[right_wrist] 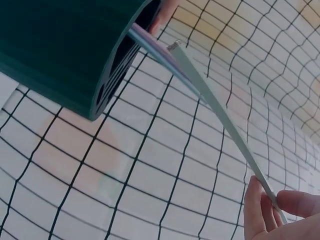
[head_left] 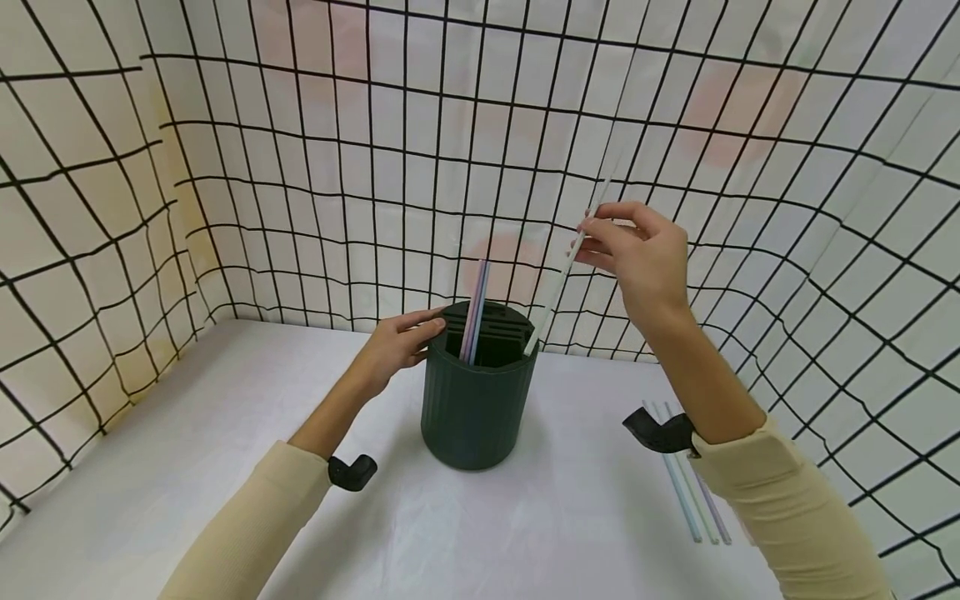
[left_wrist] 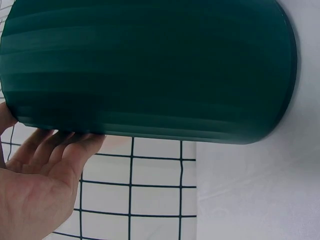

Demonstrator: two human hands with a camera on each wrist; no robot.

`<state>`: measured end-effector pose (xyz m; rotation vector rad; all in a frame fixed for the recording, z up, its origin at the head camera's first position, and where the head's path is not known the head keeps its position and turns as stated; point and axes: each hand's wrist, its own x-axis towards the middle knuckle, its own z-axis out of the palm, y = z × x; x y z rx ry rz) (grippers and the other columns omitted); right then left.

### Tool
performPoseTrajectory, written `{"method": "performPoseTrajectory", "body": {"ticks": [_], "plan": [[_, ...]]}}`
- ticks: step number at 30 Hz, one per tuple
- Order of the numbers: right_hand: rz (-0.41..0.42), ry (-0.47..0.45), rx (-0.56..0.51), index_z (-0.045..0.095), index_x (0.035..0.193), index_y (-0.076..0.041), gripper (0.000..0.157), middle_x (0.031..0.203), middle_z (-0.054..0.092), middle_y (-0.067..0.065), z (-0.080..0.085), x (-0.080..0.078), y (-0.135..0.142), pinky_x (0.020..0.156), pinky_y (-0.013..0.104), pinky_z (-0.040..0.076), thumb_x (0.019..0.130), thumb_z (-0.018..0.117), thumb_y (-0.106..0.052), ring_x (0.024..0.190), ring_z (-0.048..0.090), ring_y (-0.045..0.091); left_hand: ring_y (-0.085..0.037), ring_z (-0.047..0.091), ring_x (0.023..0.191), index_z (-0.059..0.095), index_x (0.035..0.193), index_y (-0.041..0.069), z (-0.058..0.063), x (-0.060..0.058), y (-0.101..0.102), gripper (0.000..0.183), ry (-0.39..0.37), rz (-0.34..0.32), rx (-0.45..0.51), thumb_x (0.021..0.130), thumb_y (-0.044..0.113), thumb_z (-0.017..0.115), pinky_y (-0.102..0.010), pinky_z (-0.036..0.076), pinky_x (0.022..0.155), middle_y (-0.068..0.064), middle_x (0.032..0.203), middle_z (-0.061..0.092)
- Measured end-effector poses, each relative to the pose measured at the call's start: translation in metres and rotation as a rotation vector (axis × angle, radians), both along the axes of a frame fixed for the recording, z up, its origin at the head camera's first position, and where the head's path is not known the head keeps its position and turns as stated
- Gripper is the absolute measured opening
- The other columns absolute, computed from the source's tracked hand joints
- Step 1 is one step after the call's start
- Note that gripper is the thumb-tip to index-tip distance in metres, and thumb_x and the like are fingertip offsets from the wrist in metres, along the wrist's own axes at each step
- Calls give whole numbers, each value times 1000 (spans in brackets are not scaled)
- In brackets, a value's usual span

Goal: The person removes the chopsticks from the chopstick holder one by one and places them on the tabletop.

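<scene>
A dark green ribbed round holder with slots in part of its top stands on the table. My left hand holds its left side near the rim; in the left wrist view its fingers lie against the ribbed wall. Two pastel sticks, pinkish and bluish, lean upright inside the wide opening. Up and to the right, my right hand pinches a long thin pale green stick between thumb and fingertips. It slants down to the left, its lower end right at the holder's rim.
Several more pastel sticks lie on the white table at the right, partly under the right forearm. A black wire grid closes off the back and both sides. Black wrist mounts stick out from both sleeves.
</scene>
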<state>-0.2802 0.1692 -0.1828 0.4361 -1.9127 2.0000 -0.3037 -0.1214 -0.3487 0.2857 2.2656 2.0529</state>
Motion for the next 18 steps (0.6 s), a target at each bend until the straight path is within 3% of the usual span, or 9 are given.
{"method": "performPoseTrajectory", "body": {"ticks": [7,18], "plan": [[-10,-43,12,67,110,4,24,101,74,9,-9,-2,24,78,32,64,91,75,-9,81,74,21,-27,56,135,54,149,17,0,1,-1,55,9,6,-20,100,41,64,-43,48,111,-12,150,54],[-76,-171,214,63,124,2,43,101,75,-3,-37,-13,80,73,28,64,92,77,-22,82,72,13,-28,57,134,54,148,17,1,3,0,54,12,6,-13,100,40,65,-43,49,111,-12,148,56]]}}
